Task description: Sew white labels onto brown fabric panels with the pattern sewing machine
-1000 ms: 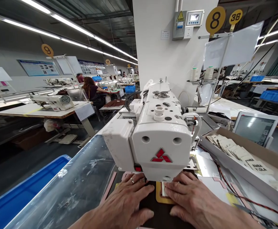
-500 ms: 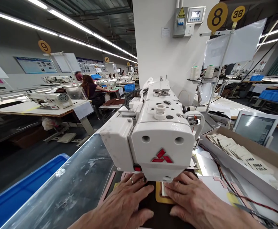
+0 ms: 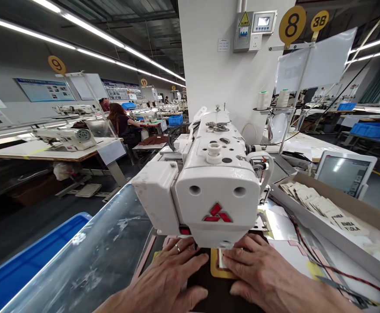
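Right under the head of the white Mitsubishi industrial sewing machine [image 3: 217, 191], a dark brown panel [image 3: 217, 295] is being held flat on the worktop [image 3: 343, 261], on the near side of the machine. Both grips are being kept spread, with nothing pinched: the left hand [image 3: 165, 278] and the right hand [image 3: 261, 274] are being pressed palm-down, fingers fanned on either side of a yellow-edged template [image 3: 214, 269]. A small white label [image 3: 221, 259] is being kept inside that yellow frame, just below the head. Whether any stitching is done cannot be told, as the sewing spot is being blocked by the head; only the piece's placing is showing so far. To the right, a stack of printed labels [image 3: 320, 208] is being carried in a cardboard tray [image 3: 366, 217], so more labels are on hand. To the left, a blue crate [image 3: 36, 256] is being partly covered by a scratched clear plastic sheet [image 3: 92, 256].
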Motion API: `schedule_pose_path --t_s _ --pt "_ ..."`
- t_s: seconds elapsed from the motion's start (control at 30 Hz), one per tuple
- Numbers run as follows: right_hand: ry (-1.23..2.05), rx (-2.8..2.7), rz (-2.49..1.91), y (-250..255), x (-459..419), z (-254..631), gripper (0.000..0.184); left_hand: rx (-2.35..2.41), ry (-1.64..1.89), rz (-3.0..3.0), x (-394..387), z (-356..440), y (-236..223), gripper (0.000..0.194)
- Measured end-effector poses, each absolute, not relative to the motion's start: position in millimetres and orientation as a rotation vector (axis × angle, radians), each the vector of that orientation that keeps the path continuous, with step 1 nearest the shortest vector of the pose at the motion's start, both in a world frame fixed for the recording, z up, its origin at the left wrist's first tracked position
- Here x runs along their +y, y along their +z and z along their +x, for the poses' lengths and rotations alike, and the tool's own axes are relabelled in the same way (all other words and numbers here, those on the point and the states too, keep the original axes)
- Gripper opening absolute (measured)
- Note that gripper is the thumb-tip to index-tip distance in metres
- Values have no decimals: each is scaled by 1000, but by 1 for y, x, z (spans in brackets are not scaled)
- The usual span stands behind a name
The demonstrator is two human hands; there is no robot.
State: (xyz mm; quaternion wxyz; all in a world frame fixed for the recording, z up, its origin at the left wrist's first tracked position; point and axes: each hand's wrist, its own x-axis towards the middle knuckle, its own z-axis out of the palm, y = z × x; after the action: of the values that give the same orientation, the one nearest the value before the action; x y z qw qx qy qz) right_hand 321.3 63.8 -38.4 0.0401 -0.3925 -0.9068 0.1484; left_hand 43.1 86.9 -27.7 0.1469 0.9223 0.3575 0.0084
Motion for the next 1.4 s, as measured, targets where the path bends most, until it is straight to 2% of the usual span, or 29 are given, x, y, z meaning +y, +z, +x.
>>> schedule_pose_path --t_s 0.37,0.67,1.4 --pt "385 -2724 -1131 -42 64 322 33 1005 35 2690 88 39 -27 54" --pt "426 -2766 -1188 -37 63 320 34 984 119 2731 86 37 -31 54" --pt "385 -2699 -1106 -45 59 326 41 971 76 2709 88 38 -32 55"
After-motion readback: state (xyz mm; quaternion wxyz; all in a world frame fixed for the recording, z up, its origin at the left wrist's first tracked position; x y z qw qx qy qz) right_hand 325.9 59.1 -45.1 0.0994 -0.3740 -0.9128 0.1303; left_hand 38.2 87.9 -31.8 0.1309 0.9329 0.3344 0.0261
